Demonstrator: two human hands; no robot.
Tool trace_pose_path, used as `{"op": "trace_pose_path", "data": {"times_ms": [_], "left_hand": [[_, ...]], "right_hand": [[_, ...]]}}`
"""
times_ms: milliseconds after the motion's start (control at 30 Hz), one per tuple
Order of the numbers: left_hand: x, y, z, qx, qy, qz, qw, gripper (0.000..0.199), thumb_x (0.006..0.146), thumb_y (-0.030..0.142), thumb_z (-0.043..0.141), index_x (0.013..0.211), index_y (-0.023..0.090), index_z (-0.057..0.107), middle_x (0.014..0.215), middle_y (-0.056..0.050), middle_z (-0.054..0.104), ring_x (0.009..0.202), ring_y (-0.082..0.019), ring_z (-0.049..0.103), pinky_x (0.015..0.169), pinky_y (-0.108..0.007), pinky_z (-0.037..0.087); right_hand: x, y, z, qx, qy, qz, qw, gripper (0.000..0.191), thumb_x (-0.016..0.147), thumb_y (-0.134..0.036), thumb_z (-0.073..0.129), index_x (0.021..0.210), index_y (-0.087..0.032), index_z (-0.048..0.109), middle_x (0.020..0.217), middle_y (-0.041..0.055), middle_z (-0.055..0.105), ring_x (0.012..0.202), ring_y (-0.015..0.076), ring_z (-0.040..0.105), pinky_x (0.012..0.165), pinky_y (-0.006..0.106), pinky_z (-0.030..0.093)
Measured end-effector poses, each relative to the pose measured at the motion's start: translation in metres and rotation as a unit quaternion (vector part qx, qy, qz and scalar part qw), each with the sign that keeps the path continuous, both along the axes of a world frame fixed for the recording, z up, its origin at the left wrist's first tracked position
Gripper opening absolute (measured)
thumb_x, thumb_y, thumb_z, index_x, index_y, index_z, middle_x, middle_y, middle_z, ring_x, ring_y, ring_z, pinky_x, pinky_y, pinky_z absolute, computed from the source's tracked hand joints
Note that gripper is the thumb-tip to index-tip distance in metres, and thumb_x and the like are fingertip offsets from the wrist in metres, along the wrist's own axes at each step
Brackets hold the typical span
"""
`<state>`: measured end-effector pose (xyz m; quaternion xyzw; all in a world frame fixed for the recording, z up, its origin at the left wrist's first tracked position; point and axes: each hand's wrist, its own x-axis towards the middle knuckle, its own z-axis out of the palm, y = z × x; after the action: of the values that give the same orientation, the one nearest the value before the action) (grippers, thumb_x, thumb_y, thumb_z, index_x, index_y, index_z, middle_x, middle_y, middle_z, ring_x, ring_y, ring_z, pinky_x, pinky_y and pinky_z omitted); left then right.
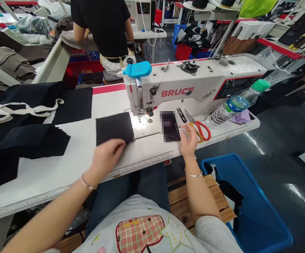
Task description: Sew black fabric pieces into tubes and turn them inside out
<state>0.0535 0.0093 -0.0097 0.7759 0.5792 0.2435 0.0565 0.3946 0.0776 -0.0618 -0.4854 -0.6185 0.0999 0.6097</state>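
- Sewing machine [194, 80], front of the arm: "BRUCE" in large red capitals [178, 92].
- Same word again, small and red, on a white rail [171, 21] beyond the far sewing machine [143, 14].
- Black panel [236, 87] at the near machine's right end: fine print and a red border, too small to read.
- Ruler strip [141, 160] along the table edge: tick marks show, numerals too small to make out.
- Water bottle [233, 105]: blue label, lettering unreadable.
- Phone [170, 126] on the table: screen pixelated, nothing legible.
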Motion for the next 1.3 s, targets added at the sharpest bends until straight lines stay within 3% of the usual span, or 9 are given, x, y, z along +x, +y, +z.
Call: {"op": "trace_pose_path", "data": {"times_ms": [100, 233, 400, 500, 600, 700, 867, 1133, 1300], "left_hand": [[0.024, -0.037, -0.015, 0.021, 0.025, -0.107, 0.994, 0.02, 0.093, 0.027, 0.052, 0.105, 0.02, 0.066, 0.095, -0.005, 0.074, 0.087, -0.02, 0.066, 0.079, -0.032, 0.054], [0.024, -0.056, -0.011, 0.06, 0.092, -0.131, 0.985, 0.033, 0.091, 0.026, 0.055, 0.122, 0.015, 0.06, 0.123, -0.012, 0.067, 0.117, -0.03, 0.059, 0.098, -0.047, 0.051], [-0.002, -0.064, -0.011, 0.052, 0.122, -0.107, 0.985, 0.045, 0.092, 0.02, 0.05, 0.136, 0.014, 0.049, 0.141, -0.015, 0.055, 0.133, -0.034, 0.047, 0.105, -0.056, 0.047], [-0.019, -0.067, -0.02, 0.026, 0.095, -0.122, 0.988, 0.049, 0.091, 0.014, 0.049, 0.139, 0.015, 0.047, 0.144, -0.014, 0.052, 0.139, -0.032, 0.042, 0.108, -0.053, 0.047], [-0.028, -0.07, -0.025, 0.024, 0.076, -0.149, 0.986, 0.049, 0.09, 0.008, 0.046, 0.139, 0.017, 0.048, 0.144, -0.011, 0.053, 0.141, -0.029, 0.039, 0.109, -0.049, 0.047], [-0.029, -0.074, -0.024, 0.04, 0.054, -0.164, 0.984, 0.046, 0.09, 0.006, 0.048, 0.135, 0.017, 0.052, 0.139, -0.01, 0.058, 0.139, -0.027, 0.043, 0.107, -0.046, 0.05], [-0.029, -0.081, -0.021, 0.056, 0.023, -0.181, 0.982, 0.041, 0.089, 0.005, 0.051, 0.128, 0.015, 0.058, 0.131, -0.011, 0.064, 0.134, -0.025, 0.05, 0.105, -0.042, 0.052], [-0.055, -0.075, -0.018, 0.055, 0.019, -0.149, 0.987, 0.047, 0.084, 0.0, 0.042, 0.123, 0.018, 0.06, 0.128, -0.009, 0.066, 0.133, -0.025, 0.051, 0.109, -0.045, 0.048], [-0.061, -0.083, -0.014, -0.017, -0.123, -0.014, 0.992, 0.034, 0.085, 0.007, 0.046, 0.107, 0.023, 0.066, 0.115, -0.002, 0.072, 0.114, -0.021, 0.065, 0.105, -0.04, 0.052]], "right_hand": [[-0.001, -0.004, 0.003, 0.036, -0.012, -0.014, 0.999, 0.031, 0.092, -0.031, 0.052, 0.12, -0.02, 0.058, 0.105, 0.0116, 0.068, 0.102, 0.0249, 0.065, 0.091, 0.047, 0.054], [-0.02, -0.031, 0.022, 0.103, -0.067, -0.028, 0.992, 0.024, 0.092, -0.03, 0.049, 0.112, -0.022, 0.061, 0.097, 0.01, 0.066, 0.096, 0.026, 0.064, 0.085, 0.049, 0.055], [-0.074, -0.078, 0.037, 0.134, -0.192, 0.12, 0.965, 0.027, 0.089, -0.025, 0.05, 0.115, -0.024, 0.059, 0.092, 0.007, 0.068, 0.089, 0.0222, 0.065, 0.08, 0.041, 0.056], [-0.101, -0.094, 0.03, 0.09, -0.289, 0.19, 0.934, 0.03, 0.089, -0.026, 0.051, 0.116, -0.02, 0.061, 0.109, 0.0104, 0.069, 0.111, 0.0241, 0.06, 0.091, 0.04, 0.053], [-0.116, -0.094, 0.023, 0.038, -0.368, 0.235, 0.899, 0.037, 0.089, -0.028, 0.055, 0.124, -0.019, 0.06, 0.131, 0.01, 0.062, 0.131, 0.0273, 0.047, 0.106, 0.043, 0.044], [-0.123, -0.086, 0.021, 0.002, -0.413, 0.269, 0.87, 0.042, 0.087, -0.021, 0.055, 0.129, -0.019, 0.059, 0.141, 0.0072, 0.056, 0.137, 0.0295, 0.041, 0.111, 0.045, 0.038], [-0.134, -0.077, 0.017, 0.021, -0.397, 0.287, 0.872, 0.038, 0.086, -0.009, 0.046, 0.116, -0.019, 0.068, 0.132, 0.0023, 0.065, 0.133, 0.026, 0.048, 0.111, 0.043, 0.037], [-0.142, -0.077, -0.002, 0.017, -0.312, 0.275, 0.909, 0.033, 0.082, -0.005, 0.05, 0.105, -0.018, 0.07, 0.117, 0.0019, 0.073, 0.128, 0.02, 0.054, 0.109, 0.04, 0.039], [-0.141, -0.079, -0.001, -0.027, -0.314, 0.293, 0.903, 0.032, 0.076, -0.006, 0.055, 0.103, -0.018, 0.068, 0.113, 0.0057, 0.074, 0.127, 0.021, 0.056, 0.108, 0.043, 0.039]]}}
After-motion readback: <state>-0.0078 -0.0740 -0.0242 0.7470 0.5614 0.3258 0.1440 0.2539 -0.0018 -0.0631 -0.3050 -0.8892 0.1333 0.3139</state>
